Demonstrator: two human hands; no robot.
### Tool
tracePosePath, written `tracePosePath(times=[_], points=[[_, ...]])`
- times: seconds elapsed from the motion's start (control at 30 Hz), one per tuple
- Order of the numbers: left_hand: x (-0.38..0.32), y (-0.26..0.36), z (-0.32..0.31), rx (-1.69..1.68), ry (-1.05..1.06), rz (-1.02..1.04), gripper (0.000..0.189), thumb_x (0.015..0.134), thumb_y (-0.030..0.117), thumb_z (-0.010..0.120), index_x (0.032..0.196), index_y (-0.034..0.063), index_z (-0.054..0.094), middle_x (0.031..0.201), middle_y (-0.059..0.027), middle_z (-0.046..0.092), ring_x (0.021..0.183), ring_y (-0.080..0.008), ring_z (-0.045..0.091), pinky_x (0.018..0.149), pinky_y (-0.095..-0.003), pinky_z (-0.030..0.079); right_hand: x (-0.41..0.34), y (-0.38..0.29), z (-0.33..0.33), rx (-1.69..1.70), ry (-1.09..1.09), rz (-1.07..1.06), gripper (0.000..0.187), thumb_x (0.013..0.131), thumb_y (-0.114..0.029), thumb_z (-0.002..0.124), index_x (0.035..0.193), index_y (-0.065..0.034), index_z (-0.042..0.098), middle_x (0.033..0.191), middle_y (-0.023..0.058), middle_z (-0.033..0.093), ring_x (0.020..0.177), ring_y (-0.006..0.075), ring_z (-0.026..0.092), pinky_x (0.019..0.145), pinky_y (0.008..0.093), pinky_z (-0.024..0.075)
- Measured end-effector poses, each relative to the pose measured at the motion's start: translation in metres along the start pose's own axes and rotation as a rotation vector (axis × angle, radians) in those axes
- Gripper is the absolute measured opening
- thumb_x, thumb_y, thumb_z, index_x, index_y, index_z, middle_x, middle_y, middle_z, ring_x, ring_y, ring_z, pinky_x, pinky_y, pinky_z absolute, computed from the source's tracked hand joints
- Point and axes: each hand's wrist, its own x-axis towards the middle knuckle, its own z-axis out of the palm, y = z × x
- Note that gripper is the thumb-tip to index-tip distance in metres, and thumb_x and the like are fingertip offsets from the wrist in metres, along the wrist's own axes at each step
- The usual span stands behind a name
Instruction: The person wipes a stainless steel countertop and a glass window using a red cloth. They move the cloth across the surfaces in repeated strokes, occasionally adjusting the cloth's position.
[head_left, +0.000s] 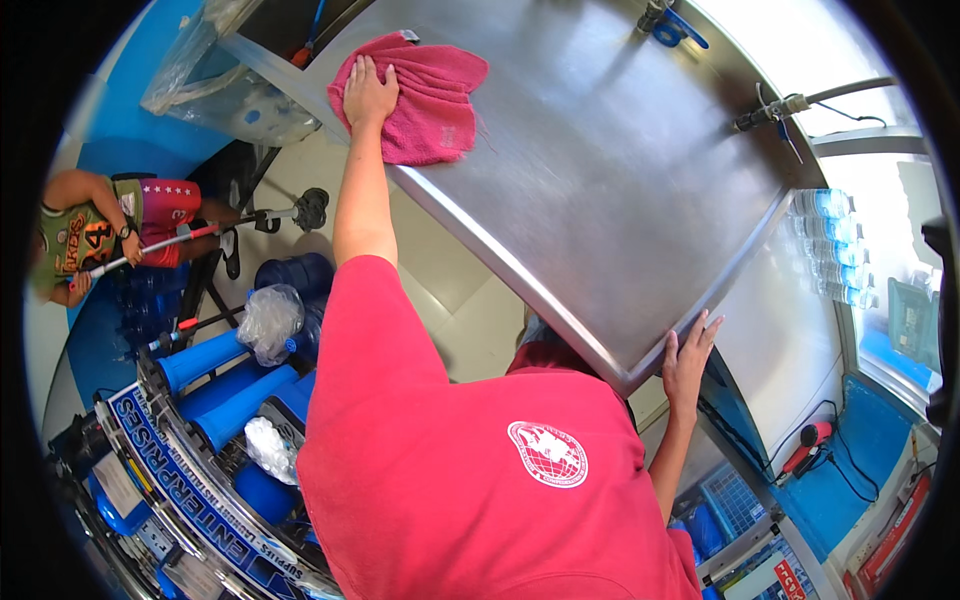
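Observation:
My left hand lies palm down on a pinkish-red towelling cloth, its fingers pressed together and folds spreading from it. Beneath the cloth is the left edge of a stainless steel countertop with a raised rim. My right hand touches the outside of the rim near the closest corner, fingers spread and nothing seen in it. Along the counter's far side are a blue-handled valve and a second valve joined to a hose.
At left another person holds a pole with a dark mop-like head. Blue filter housings and a large blue water jug stand below. Wrapped water bottles and a red hand-held blower are at right.

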Motion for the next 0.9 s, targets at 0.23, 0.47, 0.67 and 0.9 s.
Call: tracePosePath(times=[0.23,0.47,0.67,0.9], points=[[0.05,-0.032,0.013,0.032,-0.014,-0.068,0.072,0.1,0.05,0.037,0.153,0.002,0.038,0.162,-0.014,0.033,0.149,-0.0248,0.032,0.123,-0.0351,0.023,0.003,-0.032,0.012,0.184,-0.07,0.19,0.082,0.102,-0.036,0.056,0.161,-0.0072,0.007,0.162,0.0334,-0.008,0.15,0.0495,0.014,0.12,0.0482,0.0245],[0.095,-0.053,0.027,0.07,-0.004,-0.126,0.072,0.099,0.049,0.038,0.154,0.0024,0.036,0.163,-0.0124,0.032,0.15,-0.0235,0.03,0.124,-0.0352,0.021,0.011,-0.044,0.001,0.047,-0.171,0.215,0.108,0.091,-0.045,0.07,0.161,-0.0083,-0.004,0.16,0.0347,-0.015,0.148,0.0543,0.016,0.118,0.049,0.0315],[0.1,-0.052,0.029,0.106,-0.062,-0.156,0.073,0.101,0.048,0.034,0.155,-0.0006,0.03,0.164,-0.0167,0.027,0.153,-0.0276,0.024,0.125,-0.0393,0.015,0.01,-0.034,-0.003,0.133,-0.251,0.179,0.125,0.082,-0.048,0.079,0.159,-0.0071,-0.011,0.158,0.0361,-0.022,0.149,0.0545,0.012,0.118,0.0492,0.0311],[0.055,0.001,0.033,0.35,0.01,0.245,0.063,0.102,0.046,0.042,0.141,-0.0025,0.052,0.148,-0.0228,0.049,0.14,-0.0349,0.044,0.115,-0.0502,0.033,0.007,-0.026,0.014,0.199,-0.118,0.123,0.128,0.076,-0.042,0.087,0.16,-0.0045,-0.004,0.157,0.0386,-0.019,0.15,0.0537,0.003,0.12,0.0484,0.027]])
